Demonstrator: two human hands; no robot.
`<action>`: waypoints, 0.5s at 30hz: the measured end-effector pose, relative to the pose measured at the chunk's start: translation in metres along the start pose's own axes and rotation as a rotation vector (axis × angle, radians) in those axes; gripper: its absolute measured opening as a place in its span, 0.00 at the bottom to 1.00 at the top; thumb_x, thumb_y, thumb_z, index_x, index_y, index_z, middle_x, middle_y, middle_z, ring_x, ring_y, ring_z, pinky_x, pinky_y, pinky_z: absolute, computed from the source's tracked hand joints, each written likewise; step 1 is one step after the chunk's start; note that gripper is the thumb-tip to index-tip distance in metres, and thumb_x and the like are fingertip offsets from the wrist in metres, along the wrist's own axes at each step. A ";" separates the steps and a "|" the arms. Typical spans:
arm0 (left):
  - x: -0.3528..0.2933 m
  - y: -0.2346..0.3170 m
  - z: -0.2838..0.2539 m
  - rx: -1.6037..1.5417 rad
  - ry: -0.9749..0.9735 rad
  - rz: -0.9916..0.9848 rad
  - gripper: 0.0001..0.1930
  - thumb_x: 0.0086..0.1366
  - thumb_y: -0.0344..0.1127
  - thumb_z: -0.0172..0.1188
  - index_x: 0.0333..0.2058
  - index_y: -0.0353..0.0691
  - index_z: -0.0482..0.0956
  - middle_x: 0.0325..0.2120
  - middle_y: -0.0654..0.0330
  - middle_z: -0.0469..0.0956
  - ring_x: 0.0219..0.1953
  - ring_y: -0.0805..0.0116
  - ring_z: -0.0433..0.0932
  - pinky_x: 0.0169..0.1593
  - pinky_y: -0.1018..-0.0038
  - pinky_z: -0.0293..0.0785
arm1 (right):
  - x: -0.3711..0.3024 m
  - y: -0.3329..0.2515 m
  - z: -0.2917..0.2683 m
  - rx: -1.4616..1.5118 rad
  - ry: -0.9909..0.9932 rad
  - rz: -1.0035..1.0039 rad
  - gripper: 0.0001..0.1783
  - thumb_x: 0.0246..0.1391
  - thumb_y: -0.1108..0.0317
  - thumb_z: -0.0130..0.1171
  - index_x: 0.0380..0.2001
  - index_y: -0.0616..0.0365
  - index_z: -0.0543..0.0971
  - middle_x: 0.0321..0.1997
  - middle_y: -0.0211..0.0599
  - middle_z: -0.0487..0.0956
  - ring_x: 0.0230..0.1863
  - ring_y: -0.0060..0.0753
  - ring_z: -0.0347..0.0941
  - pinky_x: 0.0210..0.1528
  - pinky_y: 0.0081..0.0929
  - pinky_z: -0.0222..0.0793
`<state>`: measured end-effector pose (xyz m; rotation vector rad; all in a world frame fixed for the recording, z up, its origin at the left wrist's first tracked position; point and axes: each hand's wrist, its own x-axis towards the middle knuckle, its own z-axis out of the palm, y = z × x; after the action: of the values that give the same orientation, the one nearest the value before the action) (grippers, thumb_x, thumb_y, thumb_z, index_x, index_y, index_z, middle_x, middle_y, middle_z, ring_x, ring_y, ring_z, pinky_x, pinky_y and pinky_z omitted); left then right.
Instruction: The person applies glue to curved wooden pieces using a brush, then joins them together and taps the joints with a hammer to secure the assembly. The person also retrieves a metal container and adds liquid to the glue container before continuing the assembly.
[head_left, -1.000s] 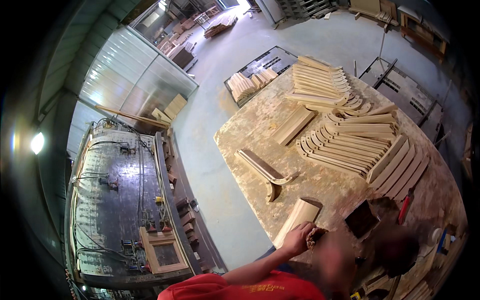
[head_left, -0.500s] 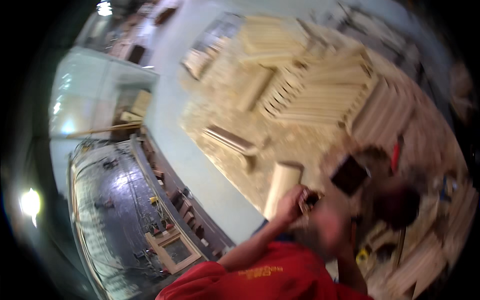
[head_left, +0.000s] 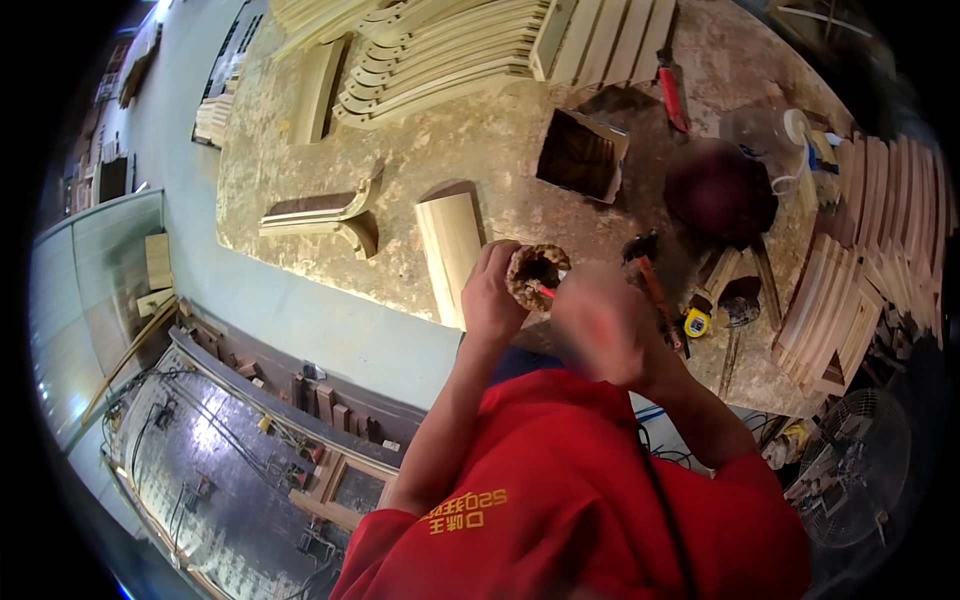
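Observation:
My left hand (head_left: 490, 300) is wrapped round the side of a small hollow pot (head_left: 519, 290), brown and crusted, its dark open mouth facing up. Close beside it on the right is my right hand (head_left: 605, 330), its fingers curled and partly smeared. A thin red-and-white piece (head_left: 547, 291) shows between that hand and the pot's mouth; what it belongs to is hidden. Just left of my left hand, a pale wooden board (head_left: 447, 245) lies on the worn table (head_left: 420, 150). Farther left rests a curved wooden moulding (head_left: 320, 217).
Stacked curved wooden parts (head_left: 450, 60) fill the far side. An open dark box (head_left: 582, 155), a red-handled tool (head_left: 671, 95), a dark red round object (head_left: 720, 190) and a yellow tape measure (head_left: 697, 321) lie right. A fan (head_left: 855, 465) stands lower right.
The view has turned, and the table and its parts sit higher and farther left in the picture. My left hand still holds the pot; my right hand remains close beside it.

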<state>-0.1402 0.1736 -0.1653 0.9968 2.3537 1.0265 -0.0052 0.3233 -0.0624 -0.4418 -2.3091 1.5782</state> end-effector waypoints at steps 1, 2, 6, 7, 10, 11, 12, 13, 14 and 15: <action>-0.004 0.000 -0.001 -0.010 -0.002 0.027 0.25 0.54 0.33 0.76 0.51 0.41 0.79 0.47 0.52 0.81 0.49 0.46 0.83 0.50 0.61 0.80 | -0.009 0.000 0.002 0.009 0.016 0.016 0.02 0.64 0.74 0.56 0.35 0.60 0.77 0.31 0.48 0.80 0.33 0.57 0.79 0.36 0.47 0.72; -0.008 0.000 -0.001 -0.020 -0.003 0.053 0.25 0.54 0.33 0.76 0.51 0.41 0.79 0.47 0.52 0.81 0.49 0.46 0.83 0.49 0.61 0.80 | -0.016 0.001 0.005 0.018 0.033 0.028 0.02 0.64 0.73 0.57 0.36 0.59 0.77 0.31 0.48 0.80 0.34 0.57 0.80 0.36 0.47 0.72; -0.026 -0.007 0.012 -0.009 -0.021 -0.012 0.25 0.54 0.33 0.76 0.51 0.42 0.79 0.47 0.53 0.81 0.49 0.46 0.83 0.49 0.61 0.80 | -0.029 0.002 0.008 0.021 0.037 0.023 0.03 0.65 0.73 0.57 0.40 0.59 0.78 0.35 0.50 0.81 0.37 0.57 0.81 0.37 0.45 0.74; -0.031 -0.007 0.013 -0.022 -0.015 -0.002 0.25 0.54 0.33 0.76 0.51 0.43 0.79 0.46 0.53 0.81 0.49 0.46 0.83 0.49 0.60 0.80 | -0.035 0.001 0.011 0.024 0.012 0.039 0.05 0.65 0.73 0.58 0.42 0.59 0.78 0.36 0.50 0.81 0.38 0.56 0.81 0.38 0.45 0.74; -0.038 -0.011 0.012 -0.098 0.014 -0.035 0.26 0.53 0.34 0.77 0.51 0.44 0.79 0.46 0.53 0.82 0.48 0.46 0.83 0.49 0.60 0.80 | -0.046 0.008 0.027 0.027 -0.061 0.138 0.10 0.65 0.72 0.59 0.49 0.58 0.77 0.39 0.50 0.81 0.41 0.56 0.82 0.41 0.43 0.75; -0.039 -0.015 0.010 -0.129 0.032 -0.063 0.26 0.53 0.35 0.78 0.51 0.44 0.79 0.46 0.53 0.82 0.48 0.46 0.83 0.49 0.60 0.80 | -0.045 0.015 0.025 0.045 -0.075 0.211 0.12 0.65 0.72 0.60 0.50 0.58 0.76 0.41 0.49 0.81 0.42 0.57 0.81 0.43 0.44 0.76; -0.042 -0.037 0.019 -0.266 0.051 -0.124 0.28 0.52 0.36 0.81 0.51 0.44 0.79 0.45 0.54 0.82 0.48 0.48 0.84 0.49 0.61 0.80 | -0.040 0.025 0.019 0.063 -0.089 0.285 0.13 0.64 0.71 0.61 0.51 0.58 0.76 0.43 0.49 0.81 0.44 0.57 0.81 0.44 0.44 0.76; -0.037 -0.034 0.014 -0.150 0.014 -0.192 0.28 0.52 0.34 0.81 0.51 0.43 0.78 0.45 0.54 0.83 0.48 0.49 0.84 0.50 0.62 0.80 | -0.034 0.041 0.013 0.080 -0.091 0.366 0.15 0.64 0.71 0.61 0.53 0.58 0.75 0.45 0.49 0.81 0.45 0.57 0.81 0.46 0.44 0.76; -0.035 -0.046 0.014 -0.209 0.020 -0.176 0.27 0.53 0.33 0.80 0.51 0.42 0.78 0.45 0.55 0.84 0.49 0.51 0.85 0.51 0.63 0.80 | -0.018 0.060 0.008 -0.067 0.024 0.320 0.17 0.63 0.70 0.64 0.54 0.58 0.76 0.47 0.48 0.80 0.47 0.57 0.80 0.49 0.45 0.76; -0.033 -0.060 0.019 -0.265 0.019 -0.161 0.27 0.55 0.31 0.78 0.52 0.41 0.78 0.45 0.55 0.84 0.49 0.54 0.85 0.51 0.63 0.80 | -0.001 0.084 0.004 -0.209 0.142 0.279 0.19 0.62 0.68 0.66 0.54 0.58 0.76 0.48 0.47 0.80 0.50 0.56 0.79 0.51 0.46 0.76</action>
<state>-0.1343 0.1299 -0.2209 0.6905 2.1973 1.2460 0.0010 0.3488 -0.1424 -0.9312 -2.3911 1.3699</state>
